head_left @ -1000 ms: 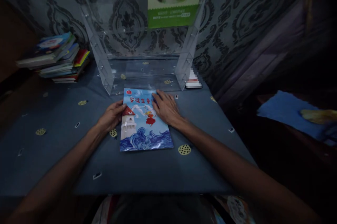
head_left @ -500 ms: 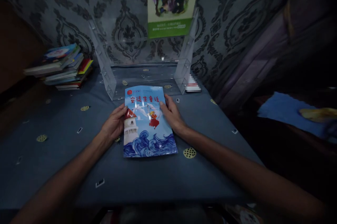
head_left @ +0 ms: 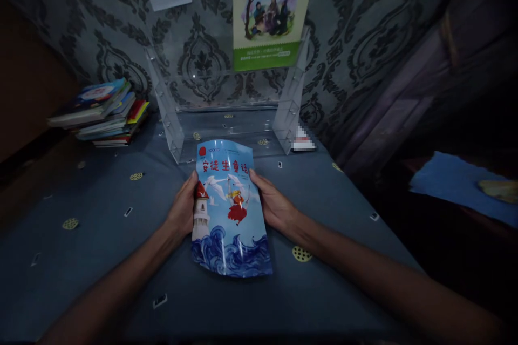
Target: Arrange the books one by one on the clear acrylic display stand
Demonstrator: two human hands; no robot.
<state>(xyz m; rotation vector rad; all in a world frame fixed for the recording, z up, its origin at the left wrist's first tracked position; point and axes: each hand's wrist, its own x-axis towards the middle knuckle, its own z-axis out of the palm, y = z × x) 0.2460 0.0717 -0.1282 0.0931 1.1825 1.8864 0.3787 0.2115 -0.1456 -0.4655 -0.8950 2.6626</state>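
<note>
Your left hand (head_left: 184, 205) and right hand (head_left: 277, 205) pinched the Andersen fairy-tale book (head_left: 231, 215) by its sides, in front of the acrylic rack (head_left: 287, 118).

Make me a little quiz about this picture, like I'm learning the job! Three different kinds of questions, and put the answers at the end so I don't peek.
1. True or false: the left hand and the right hand hold opposite sides of the blue book.

2. Pick one. In the picture, where is the stack of books?
A) right of the clear stand
B) left of the clear stand
C) on top of the blue book

3. Fill in the colour: the skirt pictured on the blue book is ____.

Key: 1. True. 2. B. 3. Red.
</note>
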